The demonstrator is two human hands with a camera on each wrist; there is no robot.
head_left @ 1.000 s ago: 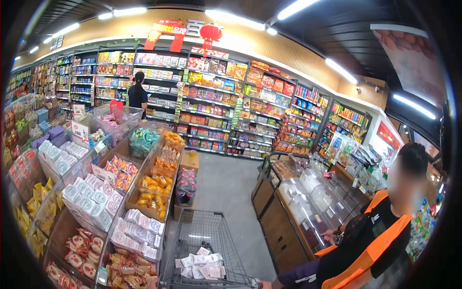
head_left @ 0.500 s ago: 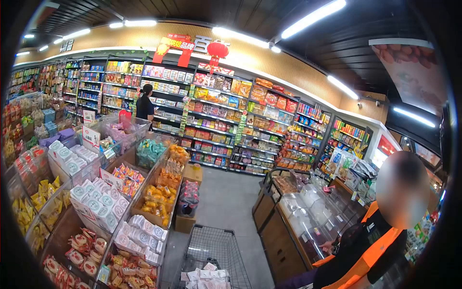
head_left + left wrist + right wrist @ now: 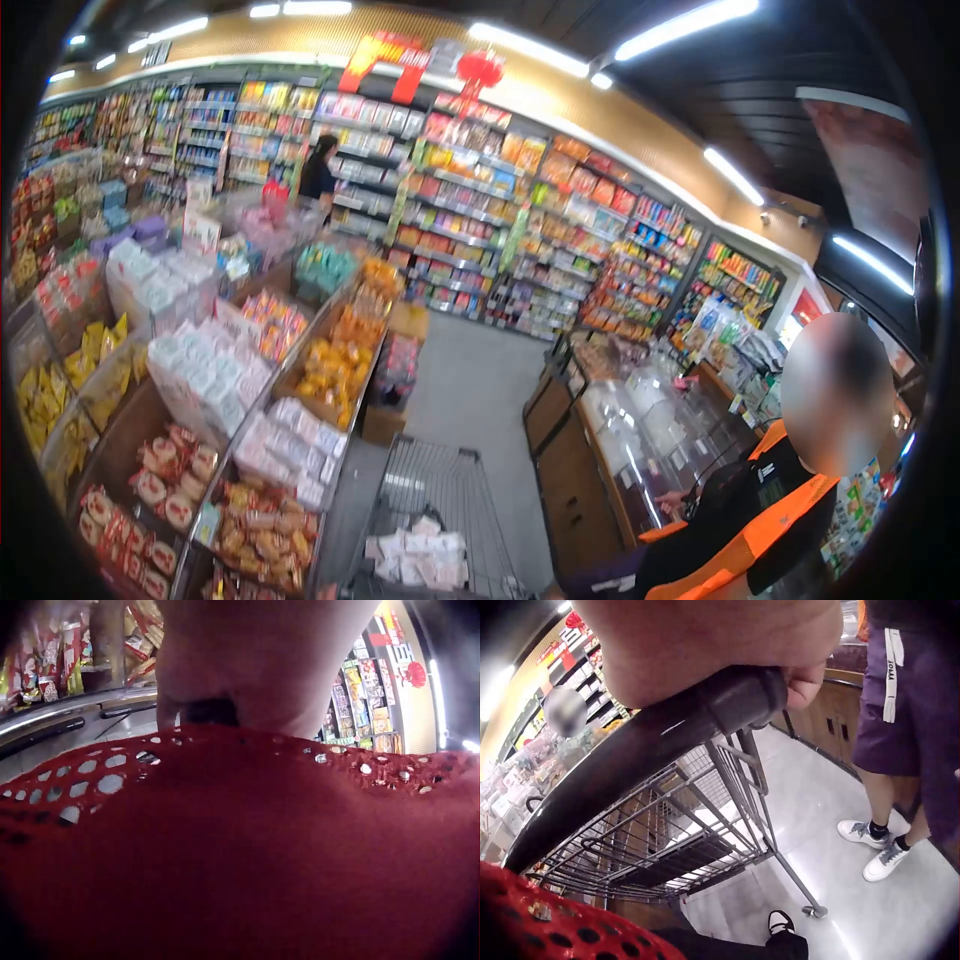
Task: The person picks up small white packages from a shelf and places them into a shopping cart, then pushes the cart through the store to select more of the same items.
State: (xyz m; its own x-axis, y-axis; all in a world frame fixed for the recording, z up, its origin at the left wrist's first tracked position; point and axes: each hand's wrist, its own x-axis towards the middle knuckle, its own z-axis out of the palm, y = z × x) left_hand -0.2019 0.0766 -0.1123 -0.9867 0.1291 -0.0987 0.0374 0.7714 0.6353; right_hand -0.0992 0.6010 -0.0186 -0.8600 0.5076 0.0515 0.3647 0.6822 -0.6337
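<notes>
My right hand (image 3: 712,649) grips the dark handle (image 3: 622,761) of a wire shopping cart (image 3: 485,505), its fingers curling round the end of the bar. In the left wrist view my left hand (image 3: 247,664) is wrapped over a black piece of the handle (image 3: 211,712); its fingertips are hidden behind the hand and a red perforated sleeve (image 3: 225,840). A pile of white wrapped packets (image 3: 415,555) lies on the bottom of the cart. Both hands are below the edge of the head view.
Bins of wrapped snacks (image 3: 265,530) line the left side. A counter with clear covers (image 3: 625,430) runs along the right, where a person in an orange vest (image 3: 790,510) stands close. Stocked shelves (image 3: 460,220) and another person (image 3: 320,170) are farther back.
The head view has tilted and shifted, so shelves and bins sit differently in it. The cart dropped lower in view, then came back up slightly. The vested person stays beside the counter.
</notes>
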